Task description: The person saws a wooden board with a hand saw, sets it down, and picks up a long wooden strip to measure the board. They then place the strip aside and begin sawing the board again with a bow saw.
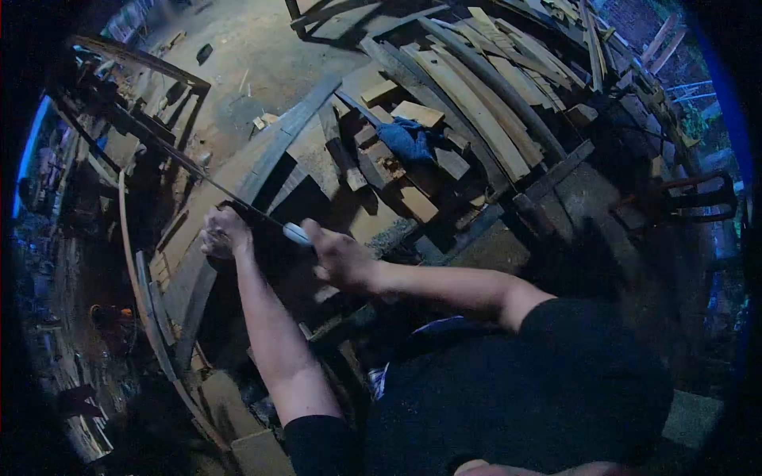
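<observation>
Right hand [340, 258] gripping one pale-handled saw [295, 233], left hand [225, 233] closed on one long plank [262, 163] (one blue cloth [406, 140] beyond).

one head camera looks steeply down, close over the workbench [238, 170].

Ahead of your left hand [225, 233] the long dark wooden plank [262, 163] runs clear, with bare concrete floor [254, 55] open beyond it. To the right, a clutter of short wooden offcuts [397, 170] and a crumpled blue cloth [406, 139] blocks the way. Behind them the stack of long pale boards [484, 103] walls off the far side. On your left, thin curved wooden strips [147, 293] hem the edge.
</observation>
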Motion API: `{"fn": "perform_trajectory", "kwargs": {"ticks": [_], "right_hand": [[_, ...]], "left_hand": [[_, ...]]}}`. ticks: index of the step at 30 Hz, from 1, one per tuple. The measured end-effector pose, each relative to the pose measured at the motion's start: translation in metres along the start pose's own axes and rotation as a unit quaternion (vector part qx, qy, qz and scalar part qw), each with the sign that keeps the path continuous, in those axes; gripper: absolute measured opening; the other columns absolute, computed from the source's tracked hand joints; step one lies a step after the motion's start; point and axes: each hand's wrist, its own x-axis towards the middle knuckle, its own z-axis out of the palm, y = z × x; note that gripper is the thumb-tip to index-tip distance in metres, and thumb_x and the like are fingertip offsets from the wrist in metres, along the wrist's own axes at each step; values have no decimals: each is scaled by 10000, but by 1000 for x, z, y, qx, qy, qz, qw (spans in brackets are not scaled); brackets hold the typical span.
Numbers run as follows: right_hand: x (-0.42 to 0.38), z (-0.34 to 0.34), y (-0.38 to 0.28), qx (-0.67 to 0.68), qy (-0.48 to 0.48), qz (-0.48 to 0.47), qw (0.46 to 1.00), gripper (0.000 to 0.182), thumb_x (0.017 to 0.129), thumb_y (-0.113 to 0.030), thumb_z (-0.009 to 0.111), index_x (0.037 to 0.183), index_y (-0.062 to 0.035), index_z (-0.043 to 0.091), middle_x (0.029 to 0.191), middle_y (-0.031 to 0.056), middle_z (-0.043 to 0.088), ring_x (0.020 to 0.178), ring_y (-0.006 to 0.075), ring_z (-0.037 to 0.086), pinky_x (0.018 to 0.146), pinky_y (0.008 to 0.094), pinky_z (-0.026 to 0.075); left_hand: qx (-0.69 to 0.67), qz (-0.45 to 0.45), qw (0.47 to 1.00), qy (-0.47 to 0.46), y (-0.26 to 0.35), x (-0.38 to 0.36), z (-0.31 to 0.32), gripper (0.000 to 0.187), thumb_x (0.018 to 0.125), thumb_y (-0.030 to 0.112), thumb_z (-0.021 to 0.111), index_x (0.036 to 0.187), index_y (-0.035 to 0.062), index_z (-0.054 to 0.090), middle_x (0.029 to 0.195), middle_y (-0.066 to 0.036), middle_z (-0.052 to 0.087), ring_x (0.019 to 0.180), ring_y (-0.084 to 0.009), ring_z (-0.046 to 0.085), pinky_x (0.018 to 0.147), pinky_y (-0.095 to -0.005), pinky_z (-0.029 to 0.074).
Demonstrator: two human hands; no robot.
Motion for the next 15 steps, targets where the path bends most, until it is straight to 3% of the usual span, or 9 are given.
{"fn": "perform_trajectory", "kwargs": {"ticks": [1,3,5,6,9,11,13,14,15], "right_hand": [[23,12,5,-28,-18,6,999,484,732,-74,629,1104,-28,322,924,279,547,892,479,536,708,483,457],[32,16,2,-51,-31,14,998,493,730,-72,631,1107,-29,315,919,282,546,902,479,532,713,485,450],[8,0,1,25,-36,51,998,535,716,-81,652,1126,-31,312,911,282,545,893,477,534,718,492,448],[-17,5,17,23,27,-34,999,581,705,-97,668,1156,-38,307,904,281,546,872,474,541,726,495,452],[-67,-13,26,-24,12,-24,999,614,706,-113,677,1184,-39,300,911,276,549,868,466,544,729,491,458],[-66,-12,16,-3,36,8,999,330,771,-66,593,1030,-48,389,910,250,547,864,454,555,670,490,452],[-16,-2,5,-17,18,-8,1000,379,755,-55,587,1049,-49,348,880,269,544,850,471,542,656,504,442],[6,5,3,-30,16,-29,999,393,751,-55,584,1055,-52,334,861,273,545,841,477,538,648,510,437],[17,8,4,-26,19,-35,999,393,751,-55,584,1055,-52,334,861,273,545,841,477,538,648,510,437]], "left_hand": [[1,0,1000,11,1,5,-4,261,769,310,484,788,131,672,830,-87,663,817,-297,622,706,-454,424],[-6,-47,996,-79,3,9,-8,259,777,306,480,807,135,671,864,-93,665,831,-293,624,698,-456,426],[-33,-43,996,-75,5,10,-12,262,780,308,472,811,141,672,879,-93,669,839,-307,624,699,-455,426],[-45,-35,997,-61,-1,14,9,262,780,309,475,813,140,672,867,-94,667,847,-313,619,701,-454,424],[-32,-37,997,-64,5,7,-5,269,787,313,472,836,136,669,866,-95,658,867,-323,608,718,-456,422],[-6,-25,997,-77,9,-3,-17,277,792,315,467,856,133,667,879,-96,652,880,-329,601,732,-458,422],[-18,-3,1000,-23,4,0,-9,295,803,324,457,899,130,657,897,-96,640,910,-321,590,746,-457,424],[54,41,998,11,-21,11,73,305,809,326,445,925,136,652,931,-91,644,926,-311,588,756,-458,425],[55,40,997,18,-15,17,47,305,809,326,445,925,136,652,931,-91,644,926,-311,588,756,-458,425]]}}
